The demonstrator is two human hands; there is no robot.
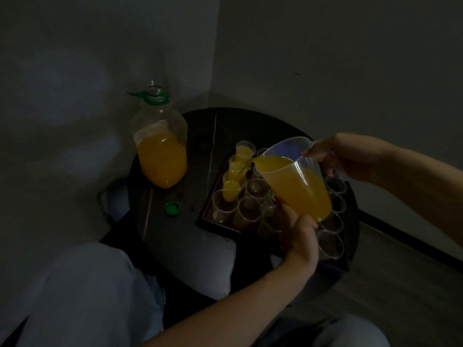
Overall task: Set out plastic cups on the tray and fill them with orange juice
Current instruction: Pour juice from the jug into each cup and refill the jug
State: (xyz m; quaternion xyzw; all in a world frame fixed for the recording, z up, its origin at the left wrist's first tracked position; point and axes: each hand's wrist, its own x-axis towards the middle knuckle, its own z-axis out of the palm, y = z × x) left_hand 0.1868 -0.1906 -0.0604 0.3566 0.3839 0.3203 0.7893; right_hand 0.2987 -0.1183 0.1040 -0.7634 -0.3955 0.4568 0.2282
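Clear plastic forms the jug (298, 181). Its handle is gripped by the right hand (350, 160), the fingers curled round it, while the base is held from below by the left hand (299, 230), thumb and fingers curled against the bottom edge. The jug is tilted with its spout to the left, and a stream of orange juice (241, 171) is poured from it into a cup (230, 194) in the left row on the tray (208, 216). Farther along that row, filled cups (245, 151) are seen, partly crossed by the stream, so their number cannot be told. Empty cups (256, 189) are set close together nearer the person and down the right side of the tray. The middle of the tray is hidden by the jug and the left hand, and what stands there cannot be made out. The tray is carried by a round dark table (195, 136) pushed into a corner of grey walls (325, 58). On the table's left, apart from the tray, a large clear bottle (160, 151) with a green collar is stood uncapped, roughly half full of juice. Its green cap (172, 208) is laid on the table between the bottle and the tray's near corner. A knee in pale trousers (82, 296) is seen at the lower left, and the whole scene is dimly lit.
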